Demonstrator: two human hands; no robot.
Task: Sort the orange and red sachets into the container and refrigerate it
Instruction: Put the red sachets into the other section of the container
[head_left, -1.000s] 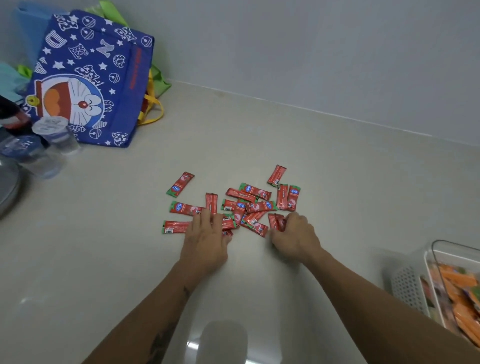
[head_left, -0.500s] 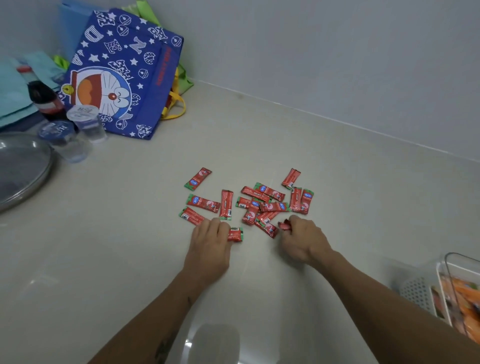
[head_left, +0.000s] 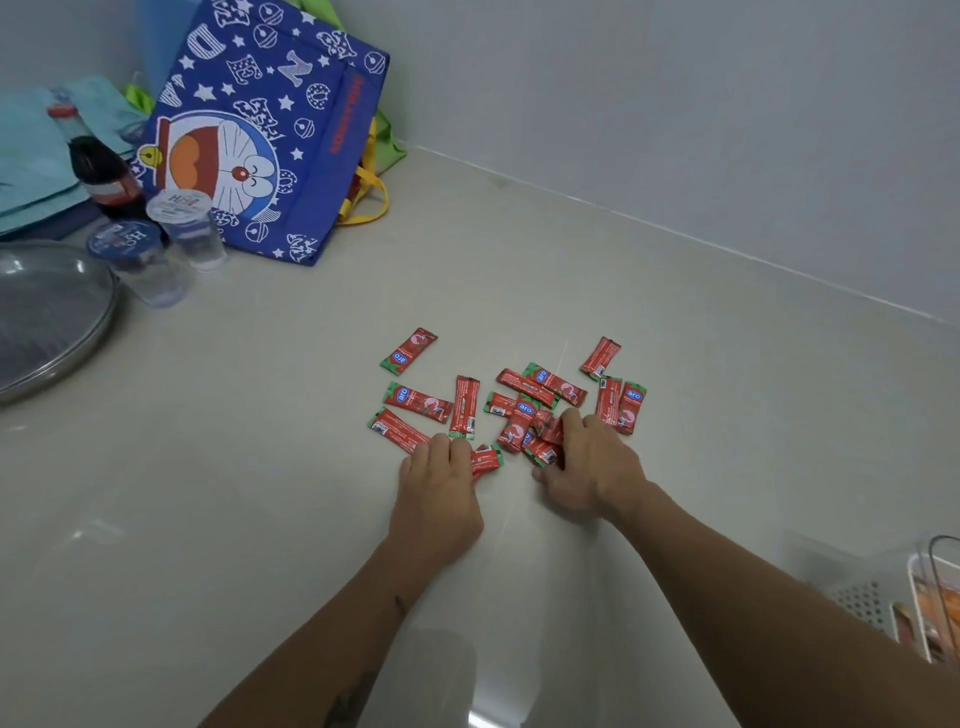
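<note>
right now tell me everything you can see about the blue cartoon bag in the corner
The blue cartoon bag looks like a woven fabric tote, deep blue with white stars, letters and bells and a large cartoon cat face with an open orange mouth. Red lettering runs along its side panel. Yellow handles spill out at its right onto the counter. It leans tilted in the corner by the wall. A sealed water cup stands in front of it; green fabric shows behind. Neither hand touches it.

Red sachets (head_left: 511, 402) with green ends and blue "aro" marks lie flat, scattered and partly overlapping at frame centre on the pale counter; white perforated container (head_left: 862, 605), holding orange sachets (head_left: 935, 605), sits cut off at lower right edge.
</note>
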